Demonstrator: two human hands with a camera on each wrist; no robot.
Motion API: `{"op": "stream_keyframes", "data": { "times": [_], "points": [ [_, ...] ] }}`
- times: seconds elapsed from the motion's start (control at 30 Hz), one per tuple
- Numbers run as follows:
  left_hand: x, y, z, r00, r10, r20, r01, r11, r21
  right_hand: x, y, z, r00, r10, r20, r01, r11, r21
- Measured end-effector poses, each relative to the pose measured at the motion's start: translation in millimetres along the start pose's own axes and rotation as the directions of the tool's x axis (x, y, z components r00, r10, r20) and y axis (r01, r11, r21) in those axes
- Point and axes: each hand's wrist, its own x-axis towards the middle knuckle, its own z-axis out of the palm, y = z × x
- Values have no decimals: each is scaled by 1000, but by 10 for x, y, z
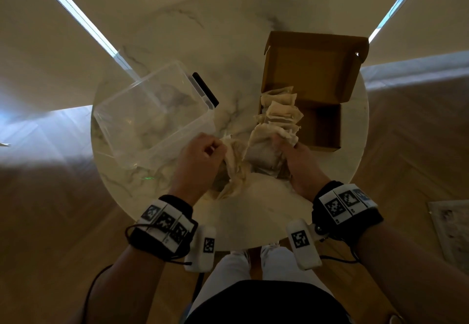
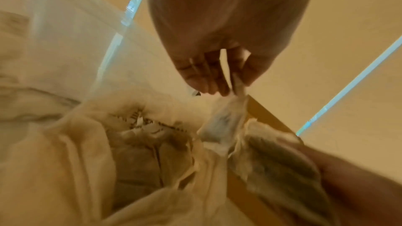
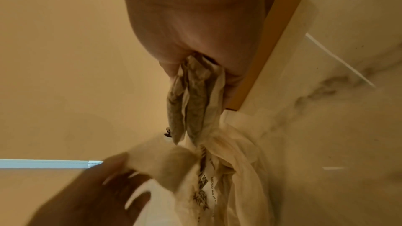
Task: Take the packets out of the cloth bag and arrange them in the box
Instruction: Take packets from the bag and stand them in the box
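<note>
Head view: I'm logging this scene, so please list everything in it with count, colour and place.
Table: one, round, white marble, centre.
Cardboard box: one, brown, lid open, far right of the table.
Packets in the box: several, count unclear, beige, left part of the box.
Packets in hand: a few, beige, gripped by the right hand.
Cloth bag: one, cream, printed, between the hands.
Plastic tub: one, clear, far left of the table.
Dark object: one, black, behind the tub.
Left hand: pinches the bag's edge.
Right hand: grips packets at the bag's mouth.
</note>
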Motion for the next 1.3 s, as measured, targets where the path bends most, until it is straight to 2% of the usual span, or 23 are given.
{"op": "stream_keyframes", "data": {
  "times": [0.03,0.07,0.1,0.13,0.17,0.2,0.3,0.4,0.47,0.53,0.67,0.93,1.03,1.1,1.13,1.23,1.3],
  "points": [
    [-12,50,-61,1000,-15,26,19,986,-165,-5,-3,2,1000,0,-4,0,1000,-12],
    [-19,102,-113,997,-24,68,46,932,-360,-18,-10,9,1000,2,-7,-3,1000,-27],
    [-24,149,-151,993,-24,112,81,839,-539,-30,-20,20,1000,7,-8,-7,999,-43],
    [-21,184,-176,989,-19,145,110,747,-655,-40,-28,32,1000,14,-3,-14,998,-61],
    [-11,221,-190,987,-18,158,126,694,-709,-50,-32,40,1000,24,3,-24,997,-79],
    [3,260,-198,986,-14,166,132,678,-723,-58,-35,46,999,35,9,-34,994,-101],
    [36,430,-198,988,25,154,90,714,-694,-107,-50,65,996,54,69,-44,989,-144],
    [68,537,-172,990,137,35,-93,818,-568,-161,-62,95,989,92,116,-72,983,-169],
    [51,560,-161,970,243,1,-209,834,-511,-192,-62,105,978,122,169,-101,986,-132],
    [-10,537,-151,946,319,58,-258,848,-464,-210,-65,97,957,172,233,-152,983,-101],
    [-178,361,-58,871,425,246,-379,900,-214,-228,-95,44,912,222,345,-237,971,1],
    [-187,340,10,859,461,225,-431,886,-170,-223,-103,50,883,248,398,-329,932,149],
    [-181,367,22,843,477,248,-458,879,-135,-211,-93,68,899,212,383,-266,960,93],
    [-177,365,28,847,480,230,-445,875,-188,-187,-75,69,928,167,334,-195,980,50],
    [-178,357,27,871,455,187,-411,882,-229,-177,-78,76,940,146,307,-170,984,52],
    [-184,337,54,972,234,-3,-229,948,-221,-151,-114,83,966,69,248,-95,991,94],
    [-225,352,112,996,71,56,-64,991,-119,-140,-127,99,971,8,238,-34,994,108]
  ]
}}
